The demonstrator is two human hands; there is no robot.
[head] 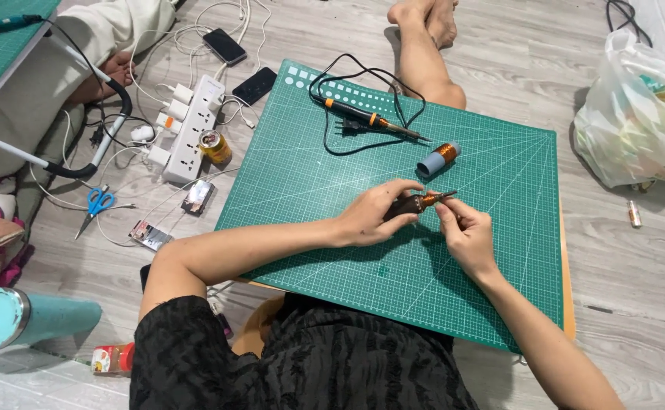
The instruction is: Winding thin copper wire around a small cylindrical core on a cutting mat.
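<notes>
My left hand (369, 214) grips a small dark cylinder wound with copper wire (417, 203) above the green cutting mat (332, 175). My right hand (465, 231) pinches the thin tip end of that piece with its fingertips. A spool of copper wire (439, 158) lies on the mat just beyond my hands. Farther back rests a soldering iron (366, 118) with an orange and black handle, its black cord looped beside it.
A white power strip (192, 129) with plugs and tangled cables lies left of the mat, near two phones (224, 45), a small can (215, 146) and blue-handled scissors (99, 203). A plastic bag (636, 114) sits at right. A teal tumbler (21, 317) lies at lower left.
</notes>
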